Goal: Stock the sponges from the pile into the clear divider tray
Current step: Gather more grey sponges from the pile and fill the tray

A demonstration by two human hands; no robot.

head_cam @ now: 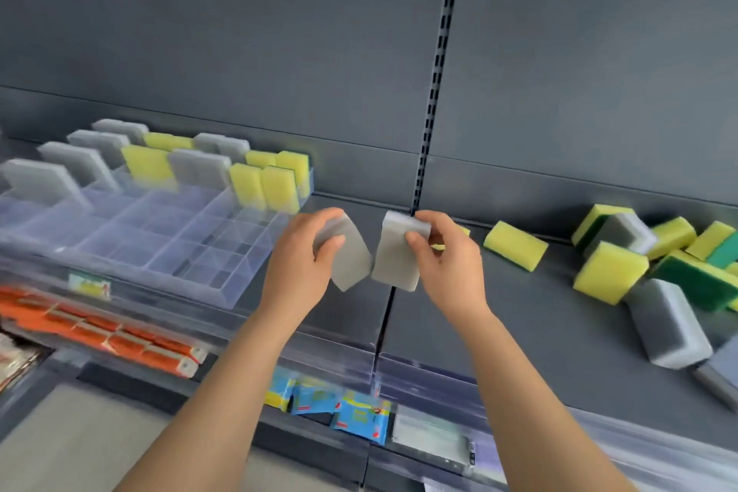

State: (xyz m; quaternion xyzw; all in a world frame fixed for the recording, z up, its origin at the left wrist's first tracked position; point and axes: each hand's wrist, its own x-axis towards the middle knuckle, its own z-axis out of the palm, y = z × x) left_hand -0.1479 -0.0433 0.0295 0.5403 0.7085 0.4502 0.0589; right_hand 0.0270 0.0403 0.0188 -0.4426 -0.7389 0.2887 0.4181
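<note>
sponges [353, 260], grey rectangular foam blocks

Front tray [255, 276] compartments free; upright sponges [263, 184] crowd back rows; shelf [519, 316] bare between tray, pile [623, 272].

Pile [655, 264] runs off the right edge, count unknown. Clear divider tray [159, 272] is cut at the left edge, its far rows smeared. Shelf label [88, 286] unreadable. Orange packs [120, 340] on the lower shelf are blurred and cut at left. Blue packets [351, 407]: print too blurred to read. Left hand [303, 264] fingertips are hidden behind the left grey sponge [351, 264]. Right hand [447, 264] covers part of the right grey sponge [399, 252] and most of a yellow sponge [463, 231] behind it.
</note>
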